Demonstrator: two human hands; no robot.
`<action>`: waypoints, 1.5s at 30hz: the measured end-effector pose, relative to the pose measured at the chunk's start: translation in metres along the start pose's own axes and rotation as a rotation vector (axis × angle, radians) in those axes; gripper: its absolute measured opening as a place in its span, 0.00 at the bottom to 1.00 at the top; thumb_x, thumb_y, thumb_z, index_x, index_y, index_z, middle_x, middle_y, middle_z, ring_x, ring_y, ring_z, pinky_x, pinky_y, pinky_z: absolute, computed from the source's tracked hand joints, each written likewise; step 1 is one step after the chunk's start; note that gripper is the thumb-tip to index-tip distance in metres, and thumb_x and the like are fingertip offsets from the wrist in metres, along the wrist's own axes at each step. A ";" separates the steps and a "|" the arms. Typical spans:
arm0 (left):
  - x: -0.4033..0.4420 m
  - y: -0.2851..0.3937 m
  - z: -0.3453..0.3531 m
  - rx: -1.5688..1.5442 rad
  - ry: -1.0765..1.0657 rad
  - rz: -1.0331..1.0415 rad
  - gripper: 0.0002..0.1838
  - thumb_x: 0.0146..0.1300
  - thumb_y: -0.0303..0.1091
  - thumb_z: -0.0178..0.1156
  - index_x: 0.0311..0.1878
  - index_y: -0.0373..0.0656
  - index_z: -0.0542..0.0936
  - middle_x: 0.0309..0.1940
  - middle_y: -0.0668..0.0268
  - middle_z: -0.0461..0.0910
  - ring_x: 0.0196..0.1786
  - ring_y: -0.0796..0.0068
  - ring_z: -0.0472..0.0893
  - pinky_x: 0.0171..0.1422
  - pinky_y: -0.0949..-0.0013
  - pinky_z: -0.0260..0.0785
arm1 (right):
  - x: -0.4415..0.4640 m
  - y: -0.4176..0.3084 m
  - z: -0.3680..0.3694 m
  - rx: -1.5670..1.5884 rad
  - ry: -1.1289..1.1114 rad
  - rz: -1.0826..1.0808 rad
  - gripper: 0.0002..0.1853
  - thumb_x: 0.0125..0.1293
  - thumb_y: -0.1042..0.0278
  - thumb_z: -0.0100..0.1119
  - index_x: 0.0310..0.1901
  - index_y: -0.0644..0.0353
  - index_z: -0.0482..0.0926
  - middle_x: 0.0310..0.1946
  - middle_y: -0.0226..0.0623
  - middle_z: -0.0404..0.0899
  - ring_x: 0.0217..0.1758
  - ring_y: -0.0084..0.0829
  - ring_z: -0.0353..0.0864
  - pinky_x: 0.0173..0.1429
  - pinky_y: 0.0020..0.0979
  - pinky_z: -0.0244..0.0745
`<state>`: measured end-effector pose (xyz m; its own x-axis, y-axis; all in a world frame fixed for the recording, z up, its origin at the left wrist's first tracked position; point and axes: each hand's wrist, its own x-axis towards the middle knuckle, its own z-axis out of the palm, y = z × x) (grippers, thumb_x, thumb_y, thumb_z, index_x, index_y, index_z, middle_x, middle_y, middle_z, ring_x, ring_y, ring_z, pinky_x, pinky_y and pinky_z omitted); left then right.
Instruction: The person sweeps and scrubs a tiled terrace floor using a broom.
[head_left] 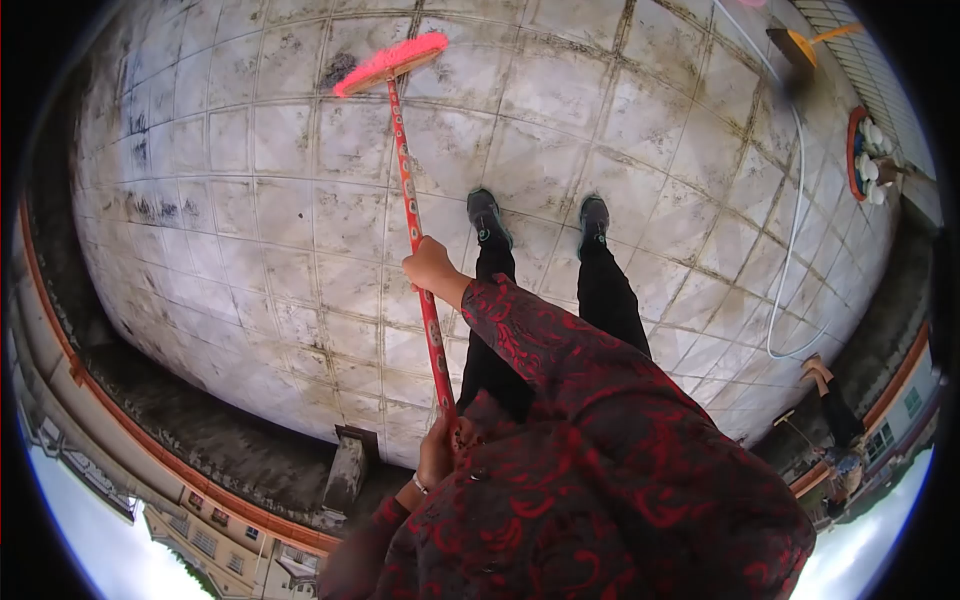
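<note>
A push broom with pink bristles (395,62) and a red patterned handle (407,170) reaches ahead of me over the tiled floor (280,150). My right hand (433,270), its arm crossing in front of my body, is wrapped round the middle of the handle. Closer to my chest, my left hand (434,455), with a bracelet at the wrist, is closed round the upper part of the handle; my sleeve partly hides those fingers. The bristles rest on or just above the stained tiles; I cannot tell which.
A pale hose (798,200) curves along the right. Beyond it lie a dark-headed tool with an orange handle (835,33) and a red-rimmed container (856,150) with pale objects. Another person (845,430) stands at the lower right with a long-handled tool. A low wall (200,375) borders the floor.
</note>
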<state>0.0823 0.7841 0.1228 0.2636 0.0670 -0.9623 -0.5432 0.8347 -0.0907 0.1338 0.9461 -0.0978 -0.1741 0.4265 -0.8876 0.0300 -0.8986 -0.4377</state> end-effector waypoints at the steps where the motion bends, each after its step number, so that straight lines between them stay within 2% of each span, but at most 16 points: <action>1: -0.010 0.004 0.001 0.037 0.097 -0.076 0.26 0.70 0.58 0.38 0.27 0.46 0.66 0.20 0.70 0.63 0.26 0.75 0.66 0.38 0.69 0.66 | -0.014 0.008 -0.004 0.070 0.023 0.035 0.12 0.56 0.75 0.53 0.39 0.75 0.67 0.23 0.46 0.75 0.15 0.37 0.78 0.18 0.35 0.73; 3: -0.033 0.014 0.019 0.103 0.277 -0.233 0.24 0.71 0.56 0.38 0.30 0.45 0.68 0.24 0.69 0.68 0.30 0.72 0.70 0.43 0.65 0.68 | -0.035 0.020 -0.023 0.171 0.084 0.085 0.13 0.57 0.74 0.54 0.40 0.72 0.66 0.23 0.42 0.73 0.14 0.34 0.76 0.17 0.33 0.71; 6: -0.033 0.025 0.041 0.093 0.217 -0.416 0.22 0.71 0.54 0.39 0.37 0.44 0.71 0.31 0.66 0.73 0.35 0.69 0.73 0.46 0.64 0.70 | -0.049 0.031 -0.064 0.296 0.193 0.078 0.11 0.57 0.72 0.56 0.37 0.67 0.66 0.21 0.36 0.69 0.12 0.31 0.72 0.15 0.31 0.68; 9: -0.017 0.037 0.086 0.072 0.092 -0.430 0.23 0.71 0.55 0.41 0.39 0.44 0.72 0.35 0.65 0.76 0.36 0.73 0.75 0.44 0.68 0.70 | -0.058 0.039 -0.113 0.458 0.326 0.110 0.09 0.58 0.71 0.56 0.33 0.60 0.65 0.18 0.32 0.66 0.10 0.27 0.68 0.12 0.30 0.63; 12: 0.016 0.033 0.083 0.380 0.082 -0.463 0.24 0.69 0.58 0.44 0.37 0.44 0.73 0.30 0.69 0.74 0.30 0.80 0.72 0.36 0.73 0.67 | -0.054 0.055 -0.160 0.561 0.442 0.158 0.08 0.58 0.71 0.57 0.30 0.58 0.66 0.16 0.31 0.65 0.09 0.27 0.67 0.12 0.31 0.61; 14: 0.045 0.027 0.067 0.579 -0.029 -0.505 0.24 0.68 0.59 0.46 0.35 0.46 0.73 0.26 0.72 0.71 0.27 0.82 0.69 0.32 0.75 0.63 | -0.052 0.055 -0.188 0.539 0.488 0.168 0.08 0.58 0.71 0.57 0.28 0.57 0.66 0.16 0.29 0.64 0.09 0.26 0.66 0.12 0.31 0.61; 16: 0.053 0.025 0.061 0.639 -0.089 -0.486 0.23 0.67 0.59 0.47 0.34 0.46 0.73 0.23 0.74 0.68 0.25 0.84 0.67 0.29 0.76 0.60 | -0.043 0.056 -0.201 0.500 0.481 0.163 0.09 0.57 0.71 0.56 0.32 0.61 0.66 0.15 0.34 0.65 0.11 0.29 0.68 0.13 0.34 0.63; 21: 0.036 0.019 0.029 0.240 0.011 -0.362 0.21 0.68 0.57 0.47 0.34 0.49 0.72 0.23 0.76 0.65 0.25 0.84 0.66 0.28 0.77 0.59 | -0.027 0.036 -0.144 0.342 0.527 0.214 0.10 0.55 0.73 0.53 0.37 0.68 0.67 0.19 0.39 0.68 0.13 0.34 0.71 0.14 0.35 0.67; 26: 0.001 0.034 0.028 0.059 0.118 -0.263 0.17 0.70 0.54 0.44 0.41 0.50 0.70 0.27 0.74 0.68 0.29 0.80 0.68 0.33 0.74 0.63 | -0.009 0.023 -0.073 0.118 0.322 0.069 0.11 0.55 0.76 0.50 0.37 0.74 0.66 0.24 0.45 0.74 0.15 0.37 0.76 0.17 0.36 0.70; 30: -0.009 0.032 -0.013 -0.127 0.072 -0.326 0.17 0.72 0.51 0.41 0.49 0.51 0.70 0.28 0.71 0.68 0.29 0.77 0.69 0.36 0.72 0.66 | -0.017 0.011 -0.041 0.191 0.259 0.028 0.10 0.56 0.73 0.56 0.34 0.65 0.65 0.19 0.34 0.66 0.11 0.30 0.69 0.15 0.32 0.65; 33: -0.041 0.057 0.016 -0.109 0.116 -0.312 0.18 0.72 0.50 0.41 0.55 0.51 0.70 0.38 0.68 0.74 0.39 0.73 0.75 0.45 0.68 0.70 | -0.032 0.006 -0.028 0.231 0.238 0.006 0.10 0.56 0.73 0.57 0.33 0.64 0.64 0.19 0.34 0.66 0.11 0.30 0.69 0.15 0.31 0.65; 35: -0.026 0.021 -0.074 -0.343 -0.226 -0.318 0.20 0.72 0.50 0.41 0.58 0.50 0.68 0.48 0.65 0.74 0.49 0.69 0.75 0.55 0.65 0.68 | -0.048 -0.001 -0.023 0.246 0.241 -0.008 0.10 0.56 0.73 0.57 0.33 0.63 0.64 0.19 0.34 0.67 0.10 0.29 0.69 0.14 0.31 0.65; 37: -0.034 0.032 -0.067 -0.353 -0.264 -0.302 0.21 0.72 0.50 0.41 0.59 0.48 0.68 0.53 0.63 0.74 0.55 0.66 0.74 0.61 0.63 0.66 | -0.055 -0.006 -0.016 0.273 0.245 -0.020 0.11 0.56 0.73 0.57 0.34 0.64 0.64 0.20 0.34 0.67 0.10 0.28 0.69 0.14 0.31 0.65; 39: -0.055 0.050 -0.037 -0.143 0.003 -0.275 0.21 0.72 0.50 0.41 0.56 0.45 0.69 0.53 0.62 0.74 0.57 0.66 0.73 0.62 0.62 0.65 | -0.058 -0.011 -0.010 0.291 0.247 -0.030 0.11 0.56 0.73 0.57 0.35 0.64 0.64 0.20 0.34 0.67 0.10 0.28 0.69 0.14 0.30 0.64; 42: -0.071 0.075 -0.010 -0.080 -0.022 -0.263 0.20 0.71 0.50 0.43 0.53 0.44 0.70 0.42 0.64 0.75 0.50 0.69 0.74 0.57 0.64 0.66 | -0.059 -0.022 -0.001 0.313 0.218 -0.055 0.12 0.56 0.73 0.58 0.37 0.65 0.64 0.21 0.34 0.68 0.10 0.28 0.68 0.14 0.30 0.63; 45: -0.050 0.065 -0.030 -0.052 0.177 -0.210 0.21 0.70 0.54 0.42 0.40 0.45 0.72 0.27 0.67 0.72 0.33 0.73 0.74 0.39 0.70 0.68 | -0.037 -0.036 0.007 0.318 0.190 -0.085 0.12 0.57 0.73 0.58 0.38 0.66 0.65 0.22 0.35 0.69 0.10 0.27 0.68 0.14 0.29 0.62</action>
<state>0.0096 0.8184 0.1568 0.2340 -0.2046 -0.9505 -0.5328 0.7908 -0.3014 0.1326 0.9620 -0.0486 0.0233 0.4856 -0.8739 -0.2889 -0.8335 -0.4709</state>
